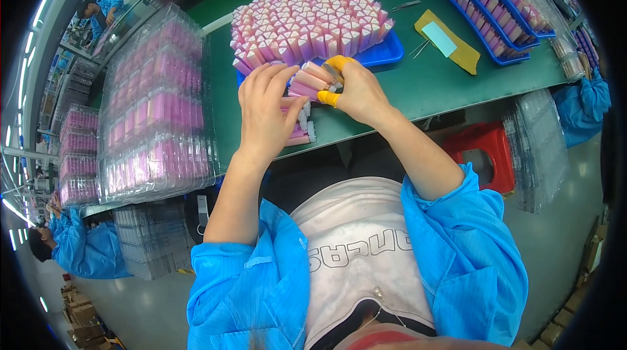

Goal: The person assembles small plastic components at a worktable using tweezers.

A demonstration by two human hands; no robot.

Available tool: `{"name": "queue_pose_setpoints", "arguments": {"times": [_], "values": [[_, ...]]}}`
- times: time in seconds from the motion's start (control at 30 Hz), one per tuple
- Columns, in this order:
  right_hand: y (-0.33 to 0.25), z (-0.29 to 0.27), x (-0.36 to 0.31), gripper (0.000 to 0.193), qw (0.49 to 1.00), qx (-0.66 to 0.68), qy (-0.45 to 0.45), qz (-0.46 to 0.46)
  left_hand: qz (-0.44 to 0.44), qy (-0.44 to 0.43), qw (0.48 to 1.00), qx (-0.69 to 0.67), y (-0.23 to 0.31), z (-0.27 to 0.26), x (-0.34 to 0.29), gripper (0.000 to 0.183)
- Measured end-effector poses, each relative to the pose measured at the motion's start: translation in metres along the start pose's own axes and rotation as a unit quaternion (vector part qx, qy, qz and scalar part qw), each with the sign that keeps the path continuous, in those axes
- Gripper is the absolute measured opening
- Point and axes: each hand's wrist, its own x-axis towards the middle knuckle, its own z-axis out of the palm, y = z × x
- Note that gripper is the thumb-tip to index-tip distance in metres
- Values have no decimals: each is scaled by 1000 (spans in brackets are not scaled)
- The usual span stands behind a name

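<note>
My left hand (264,98) curls over several pink-wrapped sticks (297,85) near the table's front edge, its thumb pressed against them. My right hand (359,92) wears yellow finger covers on thumb and forefinger. Those two fingers pinch the right end of the same small group, where whitish end pieces show; exact detail is hidden between the fingers. More pink sticks with grey-white ends (300,134) lie under the left hand at the edge. Just beyond stands a dense block of upright pink sticks with white triangular tops (310,20), in a blue tray (385,52).
Tall stacks of clear plastic trays with pink sticks (157,115) stand at the left. A yellow cloth (464,56) with a pale blue card (439,39), tweezers (406,5) and filled blue bins (490,20) lie to the right. A red stool (486,154) is below.
</note>
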Motion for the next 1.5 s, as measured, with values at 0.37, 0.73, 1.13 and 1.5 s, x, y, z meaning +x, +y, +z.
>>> {"name": "queue_pose_setpoints", "arguments": {"times": [0.37, 0.73, 1.13, 1.5], "values": [[22, -32, -6, 51, 951, 291, 33, 93, 8, 19, 998, -54, 15, 1, 14, 56], [-26, -89, -68, 42, 948, -24, -101, -300, -330, -382, 243, -828, 54, 8, -14, 96], [-5, -87, -67, 52, 936, 89, -249, -231, -294, -353, 445, -769, 68, 13, -44, 64], [28, -67, -84, 54, 839, 485, -242, -40, -384, -283, 175, -861, 74, 38, -80, 78]]}}
